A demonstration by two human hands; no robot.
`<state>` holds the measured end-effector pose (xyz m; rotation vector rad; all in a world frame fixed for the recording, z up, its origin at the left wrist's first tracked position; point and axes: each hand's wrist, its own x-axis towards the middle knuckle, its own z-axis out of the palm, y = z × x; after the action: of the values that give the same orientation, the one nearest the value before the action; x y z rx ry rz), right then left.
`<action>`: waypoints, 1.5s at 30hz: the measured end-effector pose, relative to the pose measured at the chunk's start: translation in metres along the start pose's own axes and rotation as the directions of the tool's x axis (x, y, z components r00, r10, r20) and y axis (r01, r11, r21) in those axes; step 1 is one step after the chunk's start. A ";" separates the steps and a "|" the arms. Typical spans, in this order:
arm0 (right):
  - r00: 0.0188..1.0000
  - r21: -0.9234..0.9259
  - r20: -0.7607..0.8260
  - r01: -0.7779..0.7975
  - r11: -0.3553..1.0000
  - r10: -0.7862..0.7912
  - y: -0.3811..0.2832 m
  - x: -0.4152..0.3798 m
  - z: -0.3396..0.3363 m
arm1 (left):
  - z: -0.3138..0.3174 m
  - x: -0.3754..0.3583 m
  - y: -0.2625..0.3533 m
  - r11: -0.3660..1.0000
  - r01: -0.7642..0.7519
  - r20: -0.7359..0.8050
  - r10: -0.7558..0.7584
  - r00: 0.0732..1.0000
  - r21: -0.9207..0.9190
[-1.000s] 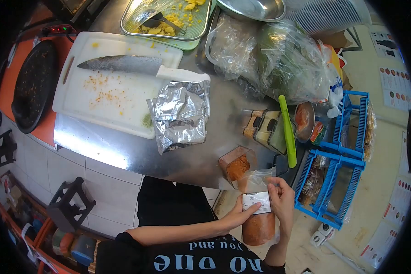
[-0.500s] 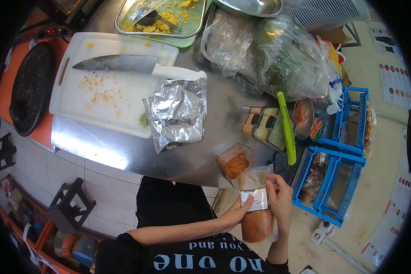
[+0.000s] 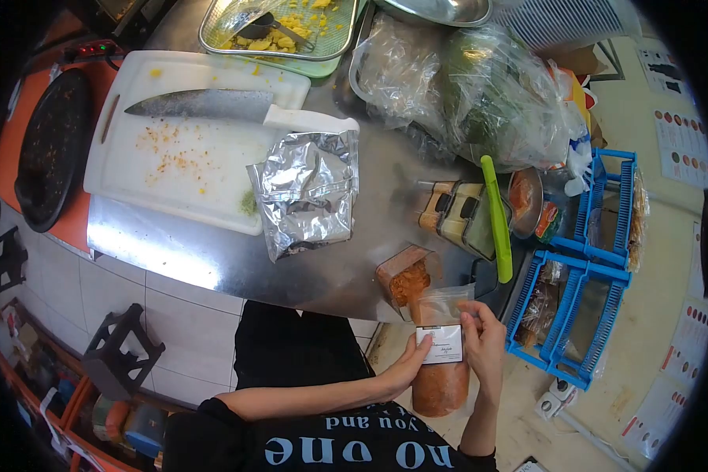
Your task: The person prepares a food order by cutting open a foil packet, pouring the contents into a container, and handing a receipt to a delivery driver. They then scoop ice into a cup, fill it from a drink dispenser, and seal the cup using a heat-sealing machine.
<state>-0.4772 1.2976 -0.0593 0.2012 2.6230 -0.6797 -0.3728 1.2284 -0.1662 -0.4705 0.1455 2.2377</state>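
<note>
Both of my hands hold a clear zip bag of orange-red powder [image 3: 440, 389] with a white label, tilted at the table's front edge. My left hand [image 3: 407, 363] grips its left side, thumb on the label. On the right, my right hand [image 3: 484, 334] pinches the bag near its open mouth. That mouth points at a small clear container [image 3: 391, 271] holding orange powder [image 3: 411, 282], and powder runs along the bag's left edge into it. Behind stand clear lidded boxes [image 3: 452, 211] with black clips and a bright green-handled utensil [image 3: 497, 220].
A white cutting board [image 3: 204, 181] carries a large knife [image 3: 204, 104] and crumbs. A silver foil pouch [image 3: 307, 193] overlaps its corner. Plastic-wrapped greens [image 3: 503, 94] and a tray of yellow pieces [image 3: 342, 39] are at the back. Blue racks [image 3: 570, 315] flank the right.
Powder now runs from the bag into the container, where the heap looks larger and smoother. The bag's mouth has tipped slightly left towards the container; both hands keep their hold.
</note>
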 end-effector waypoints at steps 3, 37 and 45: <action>0.999 0.027 -0.035 0.028 0.999 -0.027 0.002 -0.003 0.003 | 0.003 -0.004 0.007 0.998 0.014 0.015 -0.013 1.000 -0.055; 0.995 0.004 -0.087 0.051 0.999 -0.051 0.002 -0.012 -0.005 | 0.014 -0.013 0.014 0.962 -0.118 0.129 0.088 0.988 0.247; 0.994 0.122 -0.102 -0.014 0.992 0.027 0.002 -0.015 -0.004 | 0.015 -0.019 0.019 0.982 -0.086 0.049 0.079 0.996 0.166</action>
<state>-0.4650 1.3009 -0.0502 0.3065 2.6758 -0.8430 -0.3802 1.2062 -0.1463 -0.3307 0.3344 2.2908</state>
